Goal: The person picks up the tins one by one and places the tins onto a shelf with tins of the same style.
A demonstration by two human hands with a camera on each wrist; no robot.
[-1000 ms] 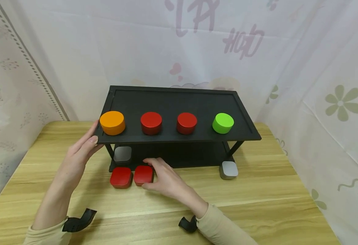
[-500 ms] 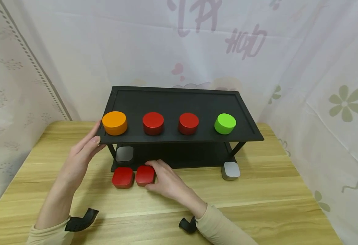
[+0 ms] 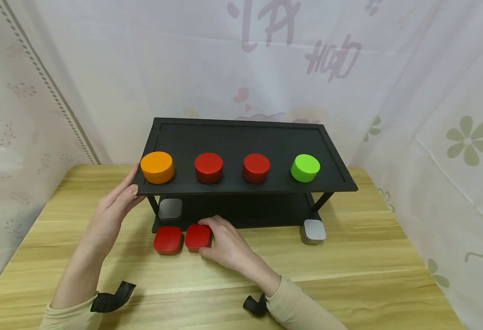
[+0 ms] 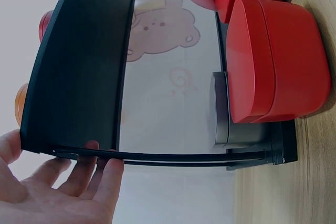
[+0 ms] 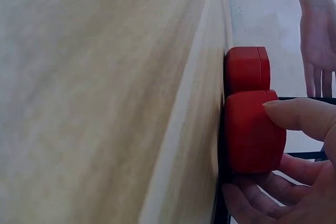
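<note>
My left hand (image 3: 111, 213) holds the front left corner of a black two-tier shelf (image 3: 241, 137), thumb at the front edge and fingers at its side. In front of the shelf, my right hand (image 3: 228, 245) grips a red rounded-square box (image 3: 197, 237) between thumb and fingers. The right wrist view shows the thumb on the box's lidded end (image 5: 273, 129), above a seam. Just left of it sits a second red rounded-square box (image 3: 168, 240). Behind that one, a grey rounded-square box (image 3: 170, 209) stands on the lower tier.
Along the upper tier's front stand an orange round box (image 3: 157, 167), two red round boxes (image 3: 209, 168) and a green round box (image 3: 305, 168). A silver-grey square box (image 3: 313, 231) sits by the shelf's right foot. A patterned white cloth (image 3: 183, 59) hangs behind the wooden table (image 3: 357, 266).
The head view has shifted a little, so everything appears slightly farther right. Both hands and the boxes keep their places, the right hand staying at the same red box.
</note>
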